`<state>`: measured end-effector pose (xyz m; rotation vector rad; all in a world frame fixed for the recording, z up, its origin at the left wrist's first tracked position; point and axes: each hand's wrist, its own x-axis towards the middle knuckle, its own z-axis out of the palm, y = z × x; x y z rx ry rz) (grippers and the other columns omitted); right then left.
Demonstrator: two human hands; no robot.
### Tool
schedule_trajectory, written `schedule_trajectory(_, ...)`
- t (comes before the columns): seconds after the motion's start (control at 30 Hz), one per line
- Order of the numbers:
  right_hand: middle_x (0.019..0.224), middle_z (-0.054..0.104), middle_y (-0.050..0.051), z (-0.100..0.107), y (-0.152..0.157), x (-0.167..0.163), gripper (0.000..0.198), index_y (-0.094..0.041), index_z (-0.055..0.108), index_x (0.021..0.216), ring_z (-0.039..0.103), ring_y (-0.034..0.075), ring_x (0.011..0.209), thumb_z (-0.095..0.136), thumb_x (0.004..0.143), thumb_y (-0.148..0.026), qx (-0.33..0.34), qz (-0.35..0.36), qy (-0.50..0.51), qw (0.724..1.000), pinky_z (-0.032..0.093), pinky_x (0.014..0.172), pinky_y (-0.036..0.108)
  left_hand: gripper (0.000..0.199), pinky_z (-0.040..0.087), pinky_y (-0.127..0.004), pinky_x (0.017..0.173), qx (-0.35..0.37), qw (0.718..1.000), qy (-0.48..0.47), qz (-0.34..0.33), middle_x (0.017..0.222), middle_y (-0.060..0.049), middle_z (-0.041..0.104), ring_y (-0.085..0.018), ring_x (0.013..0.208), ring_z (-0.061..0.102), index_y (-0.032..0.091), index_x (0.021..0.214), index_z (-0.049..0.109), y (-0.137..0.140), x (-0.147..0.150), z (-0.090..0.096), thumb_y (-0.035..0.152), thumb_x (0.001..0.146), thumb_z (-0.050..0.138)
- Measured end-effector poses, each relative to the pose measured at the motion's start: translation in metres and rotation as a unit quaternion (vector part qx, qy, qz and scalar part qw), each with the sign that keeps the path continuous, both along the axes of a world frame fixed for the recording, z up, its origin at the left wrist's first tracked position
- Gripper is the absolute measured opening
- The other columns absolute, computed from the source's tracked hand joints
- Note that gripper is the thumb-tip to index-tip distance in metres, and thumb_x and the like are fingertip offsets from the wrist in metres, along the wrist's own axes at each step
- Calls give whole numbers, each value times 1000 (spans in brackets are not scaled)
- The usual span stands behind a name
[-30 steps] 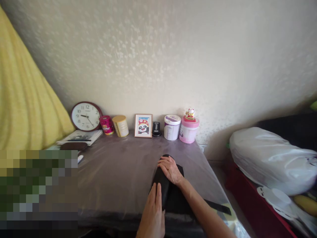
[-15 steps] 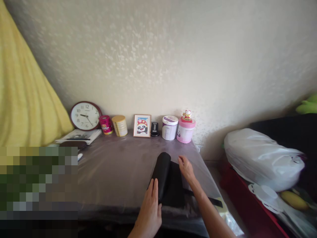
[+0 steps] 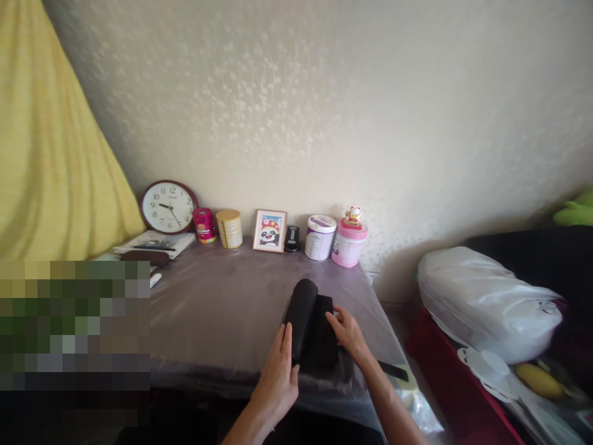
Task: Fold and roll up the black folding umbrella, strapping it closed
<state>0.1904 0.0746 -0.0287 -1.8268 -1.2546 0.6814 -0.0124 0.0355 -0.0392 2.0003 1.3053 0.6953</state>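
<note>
A black roll of smooth sheet material [image 3: 303,309] lies on the table, its far end tilted slightly left of centre. From its right side a flat loose flap [image 3: 324,334] spreads out over the table. My left hand [image 3: 278,380] is closed around the near left part of the roll, fingers along its side and thumb at the near end. With thumb and fingers, my right hand [image 3: 348,334] pinches the flap's right edge. A dark strap [image 3: 393,371] reaches out to the right beyond my right forearm, which hides part of it.
Along the wall stand a clock [image 3: 169,207], a magenta can [image 3: 204,225], a yellow-lidded can [image 3: 230,228], a panda picture frame [image 3: 269,231] and two tubs [image 3: 320,238], one topped by a cat figurine [image 3: 353,216]. A stuffed white bag [image 3: 486,303] sits right of the table.
My right hand has come down and left from above the flap's right side to grip its edge. My left hand stays on the roll. The view has shifted slightly.
</note>
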Motion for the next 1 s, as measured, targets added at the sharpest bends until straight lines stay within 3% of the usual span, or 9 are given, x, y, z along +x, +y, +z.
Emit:
schedule_trajectory(0.13, 71, 60, 0, 7, 2, -9, 44, -16, 51, 114, 57, 14, 56, 52, 76, -38, -31, 26, 29, 999, 41, 38, 19, 71, 22, -40, 111, -4, 1000, -14, 3, 149, -15, 14, -22, 136, 18, 9, 140, 10, 2, -1, -4, 13, 75, 37)
schedule_trajectory(0.27, 62, 56, -4, 18, 8, -21, 40, -16, 53, 109, 52, 11, 48, 53, 75, -36, -10, 42, 67, 997, 39, 37, 19, 72, 21, -39, 111, 3, 1000, -19, 3, 149, -14, 15, -21, 137, 18, 10, 140, 9, 3, -1, -7, 13, 74, 38)
schedule_trajectory(0.43, 68, 55, -2, 29, 20, -41, 48, -12, 47, 117, 48, 9, 45, 54, 74, -32, 0, 55, 112, 992, 37, 34, 19, 71, 22, -40, 111, 16, 1000, -10, 3, 148, -16, 15, -22, 137, 18, 9, 140, 9, 5, -1, -11, 12, 75, 38)
schedule_trajectory(0.7, 76, 59, 1, 14, 41, -64, 42, -15, 51, 113, 55, 10, 53, 59, 73, -27, 18, 54, 63, 996, 43, 40, 19, 72, 24, -41, 110, 22, 999, 30, 4, 148, -18, 16, -24, 136, 19, 6, 140, 9, 6, -2, -11, 13, 75, 38)
schedule_trajectory(0.8, 66, 57, -2, 11, 45, -69, 41, -13, 51, 112, 53, 10, 49, 58, 74, -26, 22, 66, 48, 996, 42, 37, 19, 73, 26, -40, 109, 25, 999, 27, 14, 148, -16, 17, -23, 136, 20, 8, 140, 10, 7, -2, -13, 14, 74, 39)
schedule_trajectory(1.0, 61, 57, -5, 18, 43, -78, 31, -15, 50, 107, 52, 7, 37, 52, 78, -25, -11, 136, 111, 985, 43, 34, 18, 70, 26, -42, 109, 48, 998, 34, 18, 147, -17, 21, -25, 135, 21, 8, 138, 16, 8, -2, -19, 15, 73, 40)
